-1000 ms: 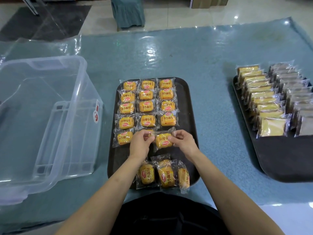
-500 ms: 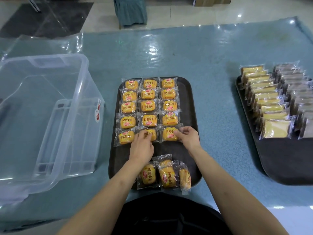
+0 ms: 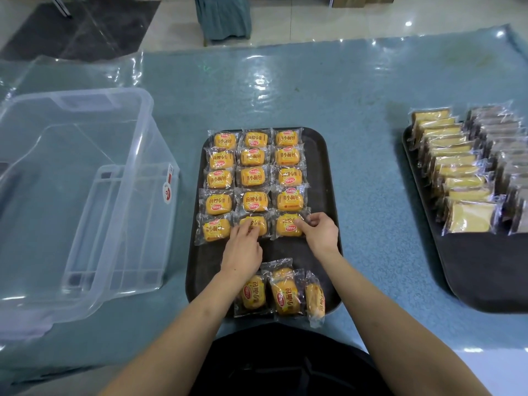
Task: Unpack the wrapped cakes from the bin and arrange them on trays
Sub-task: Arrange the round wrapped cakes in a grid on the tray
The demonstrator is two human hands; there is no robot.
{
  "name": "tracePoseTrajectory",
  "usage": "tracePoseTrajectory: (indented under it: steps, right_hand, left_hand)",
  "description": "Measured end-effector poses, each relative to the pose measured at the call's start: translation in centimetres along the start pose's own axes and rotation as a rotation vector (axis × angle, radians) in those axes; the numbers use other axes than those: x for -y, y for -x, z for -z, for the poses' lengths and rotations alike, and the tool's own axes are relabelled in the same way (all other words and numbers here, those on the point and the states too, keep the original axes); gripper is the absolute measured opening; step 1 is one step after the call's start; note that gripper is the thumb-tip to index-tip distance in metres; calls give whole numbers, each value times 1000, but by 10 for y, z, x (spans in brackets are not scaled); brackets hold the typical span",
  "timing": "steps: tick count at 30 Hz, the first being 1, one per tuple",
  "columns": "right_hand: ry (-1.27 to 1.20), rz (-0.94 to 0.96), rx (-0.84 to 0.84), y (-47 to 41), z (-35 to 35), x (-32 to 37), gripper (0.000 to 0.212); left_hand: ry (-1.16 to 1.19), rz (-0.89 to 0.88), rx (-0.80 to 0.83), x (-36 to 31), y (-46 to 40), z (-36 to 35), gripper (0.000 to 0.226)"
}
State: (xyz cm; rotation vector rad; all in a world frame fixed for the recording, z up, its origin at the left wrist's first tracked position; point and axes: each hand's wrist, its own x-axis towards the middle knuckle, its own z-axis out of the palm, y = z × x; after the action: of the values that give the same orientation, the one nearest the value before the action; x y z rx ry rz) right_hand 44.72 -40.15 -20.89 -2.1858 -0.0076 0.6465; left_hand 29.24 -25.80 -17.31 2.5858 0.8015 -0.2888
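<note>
Both hands have dropped to the tray since 1 second ago, when they held a cake between them just above it; that cake now lies flat as the right end of row 5.

From the head camera I see my left hand (image 3: 243, 251) resting on the middle cake of row 5 (image 3: 254, 224), fingers bent lightly over its wrapper. My right hand (image 3: 321, 232) pinches the right edge of the right cake of row 5 (image 3: 288, 225) with curled fingertips. The dark tray (image 3: 320, 167) carries 5 rows of 3 yellow wrapped cakes, packed edge to edge against its left side. At its near edge lies a loose cluster of 3 or more cakes (image 3: 285, 292), overlapping, the rightmost tilted on its side.

Left of the tray stands the clear plastic bin (image 3: 85, 195); I see no cakes in it. Well to the right, a second dark tray (image 3: 480, 267) holds 2 leaning rows of wrapped sponge slices (image 3: 457, 172). Everything sits on a blue-green table cover (image 3: 371, 110).
</note>
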Motion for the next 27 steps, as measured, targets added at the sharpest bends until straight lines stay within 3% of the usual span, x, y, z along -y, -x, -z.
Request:
tracePoseTrajectory:
  steps: [16,27]
  right_hand:
    - [-18,-10,22,8,9,3,65]
    - [-30,229,32,41,11,14,34]
  left_hand:
    - [60,-3,45,3,8,-5,58]
    - [319,78,-155,15,37,4,38]
